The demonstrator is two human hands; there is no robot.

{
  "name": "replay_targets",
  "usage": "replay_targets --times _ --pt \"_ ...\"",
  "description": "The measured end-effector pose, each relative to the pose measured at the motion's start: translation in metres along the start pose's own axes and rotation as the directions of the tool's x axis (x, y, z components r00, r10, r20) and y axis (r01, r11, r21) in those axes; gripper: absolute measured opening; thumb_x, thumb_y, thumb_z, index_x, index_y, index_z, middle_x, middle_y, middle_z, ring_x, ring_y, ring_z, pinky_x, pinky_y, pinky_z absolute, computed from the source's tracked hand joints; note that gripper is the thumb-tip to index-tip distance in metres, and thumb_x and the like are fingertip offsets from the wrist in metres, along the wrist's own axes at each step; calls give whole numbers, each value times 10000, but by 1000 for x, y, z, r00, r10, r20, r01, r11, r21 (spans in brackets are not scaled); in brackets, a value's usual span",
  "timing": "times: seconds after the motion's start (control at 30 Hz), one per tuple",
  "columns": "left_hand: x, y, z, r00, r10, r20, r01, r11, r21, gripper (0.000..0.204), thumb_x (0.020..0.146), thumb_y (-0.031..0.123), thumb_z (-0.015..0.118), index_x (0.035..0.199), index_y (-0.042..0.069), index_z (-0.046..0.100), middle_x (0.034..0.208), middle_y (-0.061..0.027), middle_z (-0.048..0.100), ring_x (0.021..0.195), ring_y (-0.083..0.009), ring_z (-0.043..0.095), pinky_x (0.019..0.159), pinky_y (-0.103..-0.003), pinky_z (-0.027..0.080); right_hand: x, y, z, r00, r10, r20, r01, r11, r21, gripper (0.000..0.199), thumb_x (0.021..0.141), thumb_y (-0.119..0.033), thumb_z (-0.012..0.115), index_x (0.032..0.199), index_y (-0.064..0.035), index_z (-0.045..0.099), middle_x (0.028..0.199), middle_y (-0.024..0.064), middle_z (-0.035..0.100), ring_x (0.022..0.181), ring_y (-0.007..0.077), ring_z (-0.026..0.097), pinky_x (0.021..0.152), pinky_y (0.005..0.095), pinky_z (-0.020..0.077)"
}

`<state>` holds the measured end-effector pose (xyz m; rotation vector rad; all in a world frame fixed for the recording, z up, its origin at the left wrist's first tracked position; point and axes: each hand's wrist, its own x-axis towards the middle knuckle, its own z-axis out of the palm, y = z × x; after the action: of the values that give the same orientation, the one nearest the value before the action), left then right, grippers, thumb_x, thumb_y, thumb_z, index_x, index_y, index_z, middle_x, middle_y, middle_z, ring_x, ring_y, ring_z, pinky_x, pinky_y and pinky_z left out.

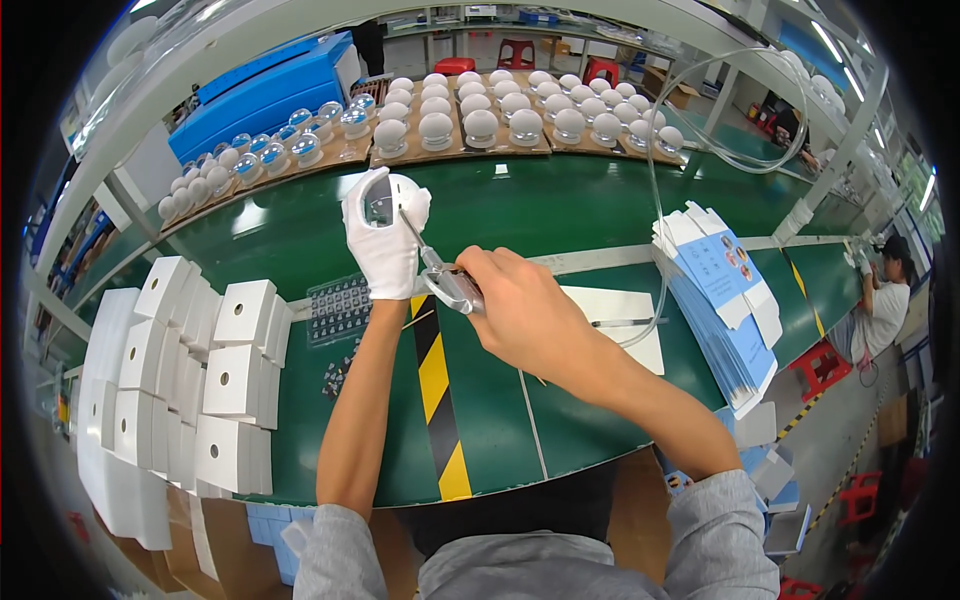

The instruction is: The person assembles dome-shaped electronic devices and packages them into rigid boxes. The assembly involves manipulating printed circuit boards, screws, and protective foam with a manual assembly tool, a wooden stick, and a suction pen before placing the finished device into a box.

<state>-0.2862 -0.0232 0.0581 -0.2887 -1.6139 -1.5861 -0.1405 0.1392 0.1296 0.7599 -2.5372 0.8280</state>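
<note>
Green bench (300, 440); white cuboid boxes (232, 375) stacked along its left edge, likely for reach. White-gloved left hand (385, 248) cups a white rounded plastic shell (413, 204) near the far edge, seemingly steadying it; bare right hand (522, 308) grips a grey slim-nosed tool (448, 288), aimed at it.

Green workbench (560, 192), white metal frame (834, 163) above; red stools (823, 368); tube lights (826, 43) upper right.

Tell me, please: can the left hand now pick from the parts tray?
Probably not: the left hand is busy holding the white round device, although the parts tray lies near its wrist.
</note>
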Motion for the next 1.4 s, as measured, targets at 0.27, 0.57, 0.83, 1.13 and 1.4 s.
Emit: replay_targets --times 0.27,0.57,0.83,1.13,1.4 --pt "-1 -2 1 1000 10 4 -10 1000 10 503 765 135 865 1218 54 661 1214 -107 634 1146 -256 607 1024 -380 470 0 1 -3 999 -33 -15 34 999 13 276 837 12 676 1088 8 561 948 226 648 899 421 635 793 494 516" --pt "-2 -1 2 999 44 20 -45 999 31 522 754 153 879 1220 64 661 1206 -96 626 1139 -251 601 1023 -373 464 -3 4 -2 999 -38 3 38 999 22 287 841 12 663 1103 23 546 933 232 638 897 414 625 794 499 507" --pt "-4 -2 2 999 50 20 -51 997 51 513 755 139 875 1217 67 665 1203 -96 627 1150 -257 598 1026 -378 461 -3 3 0 999 -35 35 35 999 3 252 848 24 635 1084 32 548 937 228 645 925 413 626 813 503 505" --pt "-12 0 3 990 138 25 -141 975 170 505 745 127 873 1202 63 668 1167 -106 614 1104 -274 608 982 -383 483 -3 -2 -5 990 69 126 -65 997 -35 253 846 27 634 1083 38 547 937 243 638 925 426 627 812 510 503" --pt "-13 2 4 998 64 14 -65 990 124 509 747 136 875 1206 62 668 1184 -108 611 1101 -271 608 978 -380 484 -7 2 -2 997 25 78 -24 1000 -16 261 852 28 630 1101 46 555 928 257 636 892 449 632 813 517 507"
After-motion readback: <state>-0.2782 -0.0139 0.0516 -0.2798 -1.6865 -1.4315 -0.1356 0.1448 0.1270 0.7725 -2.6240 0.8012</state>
